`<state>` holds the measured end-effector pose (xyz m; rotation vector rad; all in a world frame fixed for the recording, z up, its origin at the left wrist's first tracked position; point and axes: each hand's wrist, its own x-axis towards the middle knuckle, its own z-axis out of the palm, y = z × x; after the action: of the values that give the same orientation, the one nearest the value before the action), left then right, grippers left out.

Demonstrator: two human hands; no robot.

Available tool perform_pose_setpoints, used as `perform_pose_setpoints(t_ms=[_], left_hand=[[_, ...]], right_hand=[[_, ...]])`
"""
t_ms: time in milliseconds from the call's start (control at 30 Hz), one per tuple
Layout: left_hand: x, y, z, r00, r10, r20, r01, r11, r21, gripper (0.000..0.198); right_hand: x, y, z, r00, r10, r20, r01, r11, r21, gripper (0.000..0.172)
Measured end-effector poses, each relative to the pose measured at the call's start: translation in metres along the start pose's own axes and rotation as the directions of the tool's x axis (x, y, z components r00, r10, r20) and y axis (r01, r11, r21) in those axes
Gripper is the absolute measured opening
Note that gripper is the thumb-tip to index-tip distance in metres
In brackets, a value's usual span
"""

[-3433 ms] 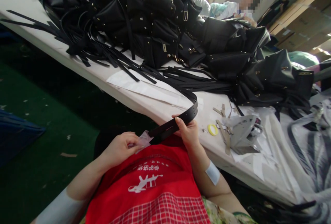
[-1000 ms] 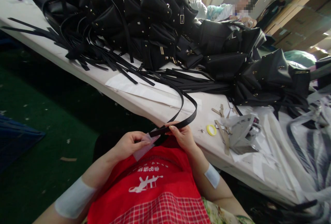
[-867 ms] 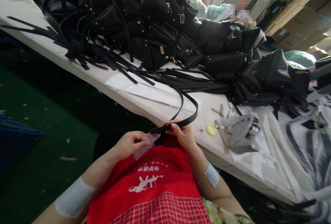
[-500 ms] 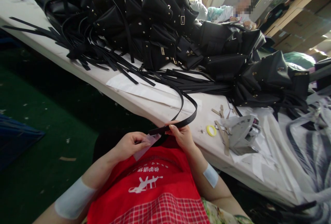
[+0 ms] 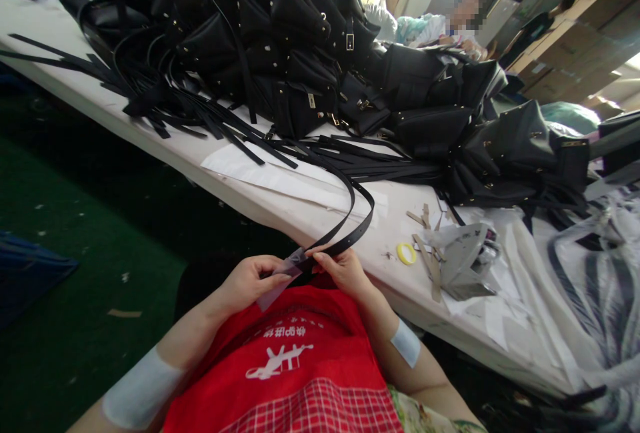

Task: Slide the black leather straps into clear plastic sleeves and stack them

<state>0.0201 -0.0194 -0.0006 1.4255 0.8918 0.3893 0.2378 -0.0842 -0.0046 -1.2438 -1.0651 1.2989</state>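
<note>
Between thumb and fingers, my left hand (image 5: 257, 281) pinches a small clear plastic sleeve (image 5: 273, 293) in front of the red apron. My right hand (image 5: 343, 269) is closed on a black strap (image 5: 357, 231) with punched holes, close to its end. That end meets the mouth of the sleeve; how far inside it lies is hard to make out. From my hands the strap curves up over the table edge in a loop, back toward other black straps (image 5: 370, 165) lying on the table.
Many black bags (image 5: 300, 13) with gold-coloured buckles are heaped along the white table (image 5: 320, 216). A yellow tape ring (image 5: 406, 253), brown strips and a grey plastic bag (image 5: 463, 266) lie to the right. Another person (image 5: 450, 29) sits across the table. Cardboard boxes (image 5: 575, 39) stand behind.
The strap end and my right hand have shifted left and slightly down, up to the plastic sleeve. My left hand has stayed nearly in place, holding the sleeve.
</note>
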Motion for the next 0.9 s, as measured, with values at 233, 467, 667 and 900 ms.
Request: perform_pose_setpoints(t_ms=[233,467,667,900], left_hand=[[0.002,0.004,0.006,0.997,0.044,-0.062,-0.040,0.997,0.073,0.032],[-0.002,0.003,0.009,0.998,-0.047,-0.053,0.051,0.995,0.084,0.040],[0.006,-0.005,0.010,0.987,-0.145,-0.066,0.133,0.979,-0.152,0.067],[0.003,-0.003,0.012,0.935,-0.226,0.271,0.291,0.929,-0.228,0.058]], right_hand=[[0.001,0.024,0.006,0.988,0.107,-0.113,-0.110,0.994,-0.024,0.039],[0.015,0.032,-0.003,0.939,0.342,0.041,-0.303,0.764,0.571,0.059],[0.030,0.017,0.012,0.978,0.182,-0.104,-0.112,0.874,0.474,0.040],[0.050,-0.004,0.020,0.982,0.026,-0.185,0.030,0.955,0.294,0.040]])
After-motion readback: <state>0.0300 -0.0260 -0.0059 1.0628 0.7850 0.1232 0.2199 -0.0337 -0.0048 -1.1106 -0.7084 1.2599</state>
